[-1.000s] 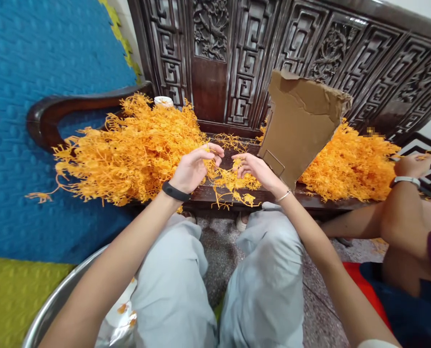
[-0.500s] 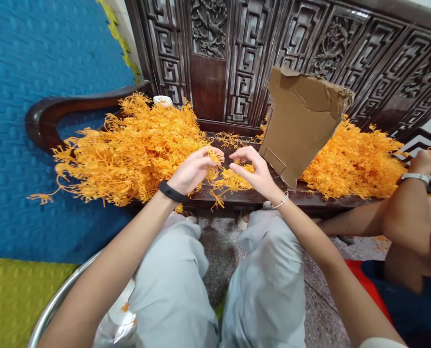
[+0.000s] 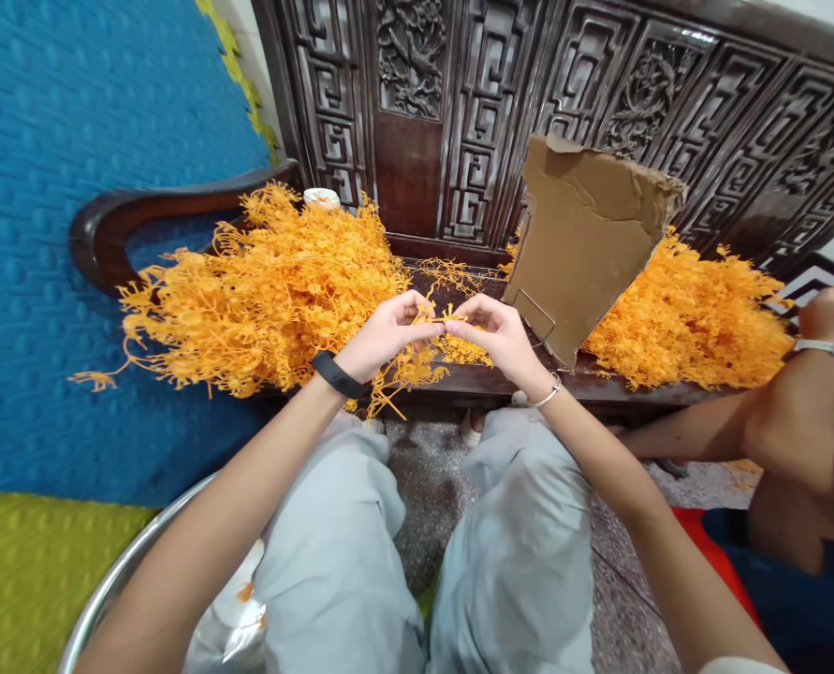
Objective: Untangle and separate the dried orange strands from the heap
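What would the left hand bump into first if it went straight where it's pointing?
Probably the right hand: the left hand points toward it, and their thumb tips look very close or touching, though depth is hard to judge.

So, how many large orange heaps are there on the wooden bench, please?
2: the left heap, beside the curved armrest, and the right heap, partly behind the upright cardboard. The cardboard may hide more.
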`<state>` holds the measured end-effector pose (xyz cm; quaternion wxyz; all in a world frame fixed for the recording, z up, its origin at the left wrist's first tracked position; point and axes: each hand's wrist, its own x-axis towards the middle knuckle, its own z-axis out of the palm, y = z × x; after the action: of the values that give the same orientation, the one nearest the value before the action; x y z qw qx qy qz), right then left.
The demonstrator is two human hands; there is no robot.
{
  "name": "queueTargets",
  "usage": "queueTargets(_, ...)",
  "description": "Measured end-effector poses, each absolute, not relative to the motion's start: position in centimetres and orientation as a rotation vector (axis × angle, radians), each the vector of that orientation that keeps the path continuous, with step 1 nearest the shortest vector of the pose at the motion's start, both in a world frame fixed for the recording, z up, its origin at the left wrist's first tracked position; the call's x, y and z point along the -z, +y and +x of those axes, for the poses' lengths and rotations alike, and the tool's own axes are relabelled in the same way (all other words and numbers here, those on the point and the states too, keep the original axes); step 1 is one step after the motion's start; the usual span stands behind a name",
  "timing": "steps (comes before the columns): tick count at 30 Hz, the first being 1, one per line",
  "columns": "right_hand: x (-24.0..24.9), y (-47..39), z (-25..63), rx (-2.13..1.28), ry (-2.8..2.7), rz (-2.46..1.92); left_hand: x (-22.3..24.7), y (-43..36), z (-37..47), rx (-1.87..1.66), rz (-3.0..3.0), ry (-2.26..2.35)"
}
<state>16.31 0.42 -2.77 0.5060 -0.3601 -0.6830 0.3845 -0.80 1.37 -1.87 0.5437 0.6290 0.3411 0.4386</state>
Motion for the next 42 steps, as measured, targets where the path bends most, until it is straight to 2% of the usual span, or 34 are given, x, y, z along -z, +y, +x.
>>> queueTargets(6, 2.6, 0.4, 16.4, -1.000, -1.607, -0.832, 1.8, 1.2, -1.0, -0.911, 1.599, 0.740)
queueTargets(12, 2.3, 0.3, 16.7, -1.046, -1.589, -0.800, 1.6, 1.1, -0.9, -0.945, 1.660, 0.670)
queueTargets(22, 2.0, 0.4, 17.1, -1.209, -1.657, -0.879, 1.4, 0.7, -0.8, -0.886, 1.807, 0.786)
queueTargets(27, 2.1, 0.5, 17.5, -1.404, -1.657, -0.686, 0.8, -0.3, -0.9, -0.781, 1.765, 0.733)
queueTargets(34, 2.0, 0.0, 17.2, -1.683, -1.508, -0.375, 0.4, -1.2, 0.0, -0.926, 1.504, 0.546)
queueTargets(42, 1.8, -1.1, 16.5, -1.821, -1.442, -0.245, 0.6, -1.0, 0.3, -0.802, 1.290, 0.297)
